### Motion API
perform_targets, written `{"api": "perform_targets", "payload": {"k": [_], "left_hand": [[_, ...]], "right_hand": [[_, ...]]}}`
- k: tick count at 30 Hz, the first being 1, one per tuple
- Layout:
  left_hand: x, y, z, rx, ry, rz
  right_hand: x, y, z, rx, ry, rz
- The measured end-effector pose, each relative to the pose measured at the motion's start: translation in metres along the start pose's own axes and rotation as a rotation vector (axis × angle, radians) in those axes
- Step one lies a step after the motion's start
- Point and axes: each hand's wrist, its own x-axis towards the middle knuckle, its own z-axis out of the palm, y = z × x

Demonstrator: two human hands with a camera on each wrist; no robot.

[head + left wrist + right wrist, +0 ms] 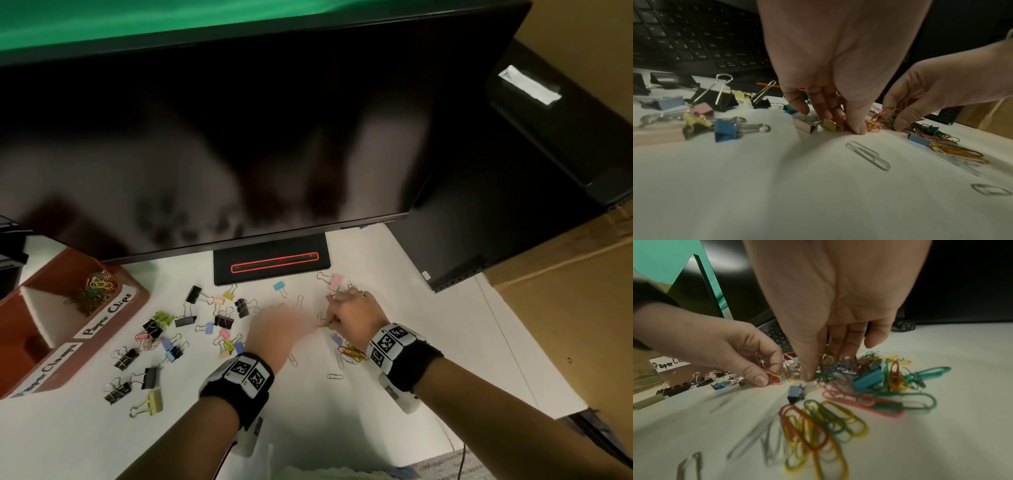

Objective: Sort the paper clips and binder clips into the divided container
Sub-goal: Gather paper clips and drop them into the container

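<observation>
The paper clips (818,423) are thin loops of coated wire, very light, and they lie flat on the white bench (394,404), so the fingers probably cannot get under them easily. They also hook into each other (a tangled bunch would come up together). The better hold, it seems, is a pinch on the rounded end of one loop, or to slide it a little first. The binder clips (150,377) are stiffer and taller; their wire handles or folded body give an easy place to take.

In the head view, the loose paper clips lie at about 5 o'clock from the middle of the bench, just beside the right wrist, and the binder clips are spread from 7 to 9 o'clock. The divided container (135,305) stands at 9 o'clock, with coloured paper clips already in the compartment labelled "Paper Clips".

Both hands point down with fingertips near each other, close to the middle. The left hand (830,91) pinches a pink paper clip (774,378) between thumb and forefinger, right on the bench. The right hand (830,340) has its fingers curled around a small bunch of coloured paper clips (891,117), the thumb pressing down beside them.
</observation>
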Motion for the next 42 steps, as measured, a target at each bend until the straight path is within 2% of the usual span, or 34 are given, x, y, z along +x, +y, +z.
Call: {"api": "perform_targets", "payload": {"k": [6, 10, 14, 17, 21, 25, 29, 31, 32, 34, 36, 39, 42], "left_hand": [[-0.006, -0.007, -0.005, -0.073, 0.036, 0.084], [-0.016, -0.014, -0.017, -0.242, 0.05, 0.097], [-0.036, -0.021, -0.04, -0.529, 0.068, -0.013], [-0.056, -0.038, -0.064, -0.607, 0.19, -0.11], [-0.082, -0.086, -0.103, -0.572, 0.376, -0.26], [-0.107, -0.151, -0.146, -0.545, 0.481, -0.456], [-0.109, -0.214, -0.171, -0.545, 0.525, -0.612], [-0.103, -0.233, -0.177, -0.664, 0.444, -0.642], [-0.101, -0.239, -0.177, -0.712, 0.388, -0.646], [-0.102, -0.243, -0.179, -0.604, 0.281, -0.6], [-0.106, -0.24, -0.18, -0.508, 0.293, -0.524], [-0.117, -0.218, -0.171, -0.591, 0.384, -0.456], [-0.12, -0.184, -0.148, -0.625, 0.3, -0.31]], "right_hand": [[-0.008, 0.004, -0.01, 0.113, 0.016, -0.039], [-0.012, 0.005, -0.016, 0.202, 0.065, -0.035], [-0.012, -0.007, -0.026, 0.265, 0.101, -0.067], [-0.004, -0.031, -0.035, 0.301, 0.12, -0.121], [0.026, -0.09, -0.049, 0.286, 0.143, -0.279], [0.071, -0.185, -0.067, 0.292, 0.175, -0.416], [0.119, -0.281, -0.073, 0.296, 0.185, -0.478], [0.142, -0.317, -0.068, 0.27, 0.154, -0.432], [0.151, -0.33, -0.065, 0.26, 0.124, -0.397], [0.163, -0.344, -0.057, 0.274, 0.055, -0.344], [0.162, -0.343, -0.049, 0.317, 0.042, -0.35], [0.141, -0.315, -0.042, 0.388, 0.122, -0.431], [0.104, -0.256, -0.032, 0.441, 0.179, -0.394]]}}
